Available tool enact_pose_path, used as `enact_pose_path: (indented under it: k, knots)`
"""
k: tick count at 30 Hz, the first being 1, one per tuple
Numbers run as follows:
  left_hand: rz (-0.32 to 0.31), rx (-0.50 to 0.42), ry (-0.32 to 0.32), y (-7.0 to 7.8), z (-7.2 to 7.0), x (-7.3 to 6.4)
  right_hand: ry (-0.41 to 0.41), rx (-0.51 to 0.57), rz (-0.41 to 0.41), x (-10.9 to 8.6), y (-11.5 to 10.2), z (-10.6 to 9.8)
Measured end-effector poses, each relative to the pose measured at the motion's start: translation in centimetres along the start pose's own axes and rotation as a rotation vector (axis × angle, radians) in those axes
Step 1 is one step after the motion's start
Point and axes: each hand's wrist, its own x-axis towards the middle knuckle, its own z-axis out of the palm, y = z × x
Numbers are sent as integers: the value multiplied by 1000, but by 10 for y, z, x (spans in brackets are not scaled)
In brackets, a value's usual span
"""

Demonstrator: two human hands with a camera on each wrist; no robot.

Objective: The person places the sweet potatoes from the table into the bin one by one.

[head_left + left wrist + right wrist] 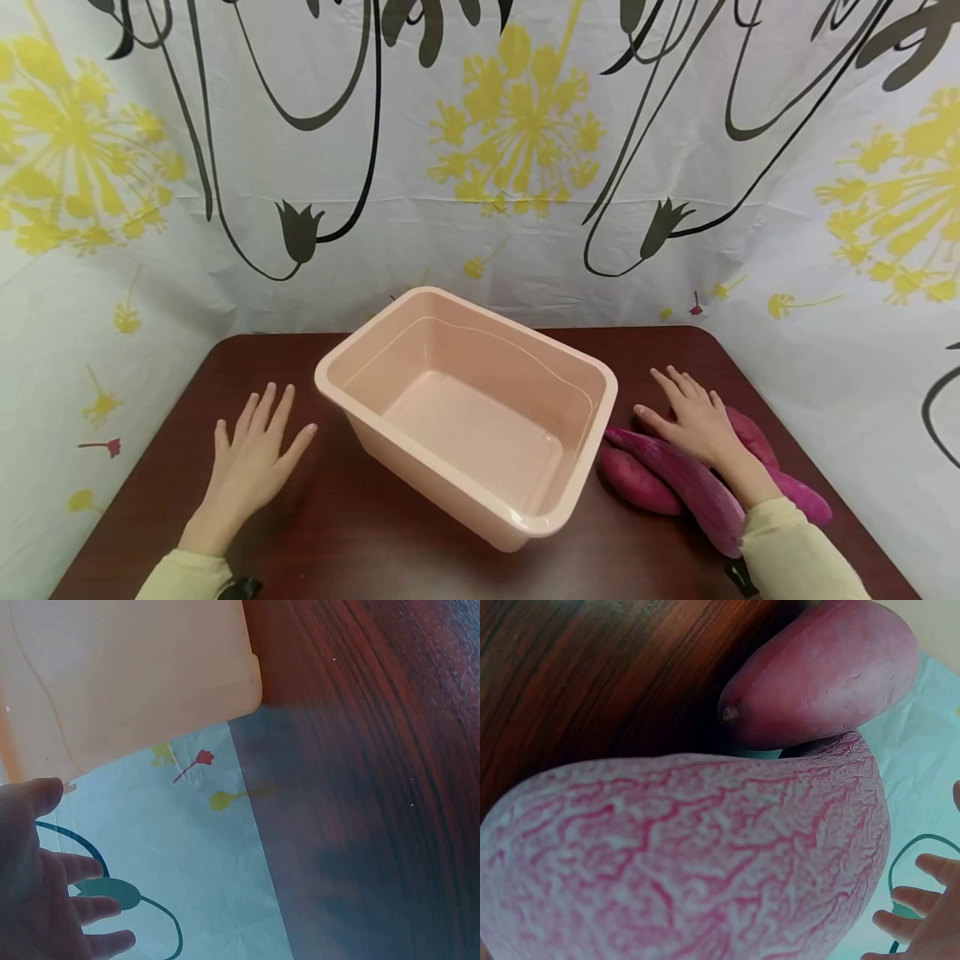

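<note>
"Pale yellow sleeves come nearest my head camera, one at each side. What lies closest to them?"

"Long streaked purple eggplant. Its blunt end is just beside the right cuff, and its mottled skin fills much of my right wrist view."

"How is the right grip?"

"Fingers extended, gripping nothing. I see the right hand over the vegetables, its thumb near the eggplant's narrow tip. Whether the palm touches anything, I can't tell from here."

"What else is around that hand?"

"One purple sweet potato sits just beside the eggplant, on the basin side. A magenta vegetable lies on the outer side of the forearm, and a rounded purple one sits beyond the wrist, partly hidden."

"And the left hand?"

"Fingers and thumb spread, holding nothing, with a gap between it and the pink plastic basin. I have that basin between the two hands, turned at an angle on the dark red-brown table."

"Farther off?"

"Beyond the table's far edge, I get white cloth printed with yellow and dark flowers."
</note>
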Motion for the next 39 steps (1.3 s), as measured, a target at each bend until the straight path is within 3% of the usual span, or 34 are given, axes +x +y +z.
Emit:
enact_pose_path:
  k: [6,14,20,30,39]
  knots:
    - [3,-12,31,2,-3,1,10,1,-10,-1,0,-3]
    - [57,-104,214,15,-27,11,52,-19,-83,2,-3,-11]
    - [132,-140,315,33,-44,22,-3,2,-83,2,-15,-17]
    - [241,-64,335,46,-46,33,-73,40,-145,-2,-29,-16]
    - [223,-6,276,51,-44,33,-150,89,-256,-5,-32,-14]
